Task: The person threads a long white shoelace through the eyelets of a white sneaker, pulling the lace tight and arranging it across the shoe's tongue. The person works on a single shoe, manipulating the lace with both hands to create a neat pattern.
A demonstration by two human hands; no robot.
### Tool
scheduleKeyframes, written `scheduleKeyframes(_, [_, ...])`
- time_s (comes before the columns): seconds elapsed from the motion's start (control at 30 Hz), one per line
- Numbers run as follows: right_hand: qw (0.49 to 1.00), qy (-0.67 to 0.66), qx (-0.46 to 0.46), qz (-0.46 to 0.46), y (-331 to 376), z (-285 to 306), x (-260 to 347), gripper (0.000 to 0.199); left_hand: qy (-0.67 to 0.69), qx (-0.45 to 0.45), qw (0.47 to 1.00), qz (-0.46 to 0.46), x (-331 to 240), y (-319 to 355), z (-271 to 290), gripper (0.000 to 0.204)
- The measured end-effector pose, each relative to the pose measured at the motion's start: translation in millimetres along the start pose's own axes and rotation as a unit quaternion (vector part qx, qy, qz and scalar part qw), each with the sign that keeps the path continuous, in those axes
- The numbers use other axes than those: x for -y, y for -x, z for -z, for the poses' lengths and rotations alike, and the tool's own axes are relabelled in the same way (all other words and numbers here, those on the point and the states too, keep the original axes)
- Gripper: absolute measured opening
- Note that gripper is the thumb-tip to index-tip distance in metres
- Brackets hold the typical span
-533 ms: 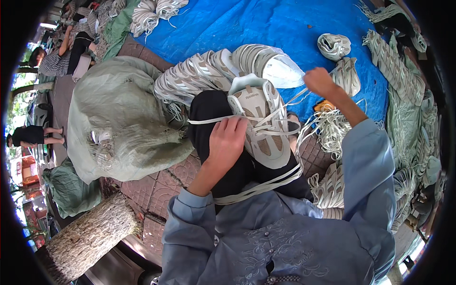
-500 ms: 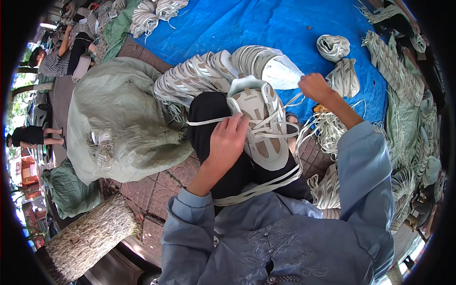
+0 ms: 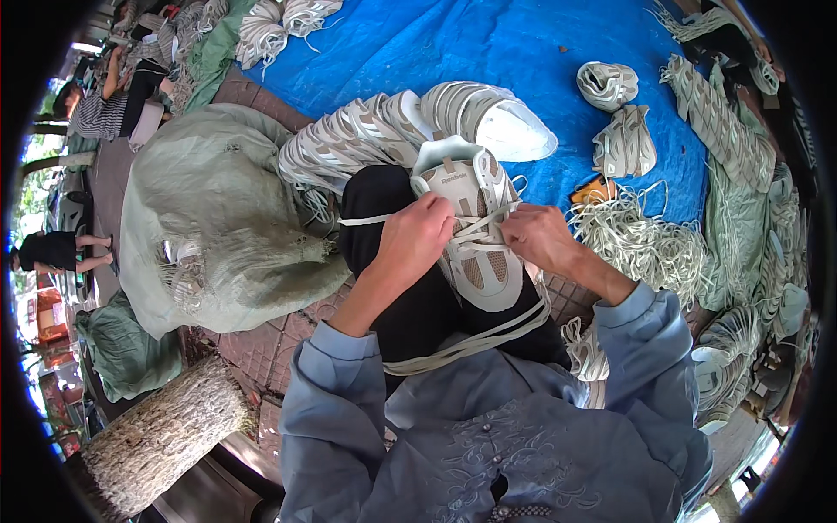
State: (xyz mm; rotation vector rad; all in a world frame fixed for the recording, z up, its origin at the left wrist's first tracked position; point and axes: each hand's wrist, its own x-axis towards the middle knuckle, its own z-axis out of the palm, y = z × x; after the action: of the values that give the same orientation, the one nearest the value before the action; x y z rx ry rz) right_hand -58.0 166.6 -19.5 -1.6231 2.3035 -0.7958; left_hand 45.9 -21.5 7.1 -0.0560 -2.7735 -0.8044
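Observation:
A white and beige shoe upper [image 3: 478, 261], without a visible sole, lies on my knees with its toe toward me. White shoelace [image 3: 475, 228] crosses over its tongue through the eyelets. At the upper's left edge my left hand [image 3: 417, 234] is closed, pinching the lace. My right hand [image 3: 542, 237] is closed at the right row of eyelets, its fingertips on the lace there; the exact grip is partly hidden. A loose end of lace stretches left from my left hand over the black trouser leg [image 3: 370, 196]. More lace strands [image 3: 471, 343] lie across my lap.
Stacked shoe uppers [image 3: 357, 135] lie just beyond my knees, by a blue tarp [image 3: 384, 52]. A big grey-green sack [image 3: 218, 227] stands at left, a tree trunk [image 3: 174, 436] nearer. At right are a pile of laces [image 3: 641, 240] and more uppers [image 3: 625, 139].
My right hand has come down and left from the far right, back to the upper's eyelets. The lace it drew out taut is now slack. My left hand stays at the left edge.

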Motion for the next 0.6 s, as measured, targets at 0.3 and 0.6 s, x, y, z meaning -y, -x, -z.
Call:
scheduleKeyframes(0.3, [0.999,0.032,0.029,0.014,-10.0,8.8,26.7,0.010,0.057,0.014,0.996,0.071,0.2,-6.1,-3.7,0.007])
scheduleKeyframes(0.6, [0.989,-0.085,0.119,-0.005,-34.6,6.7,13.1,0.010,0.075,0.003,0.995,0.059,3.7,-3.0,-4.8,0.006])
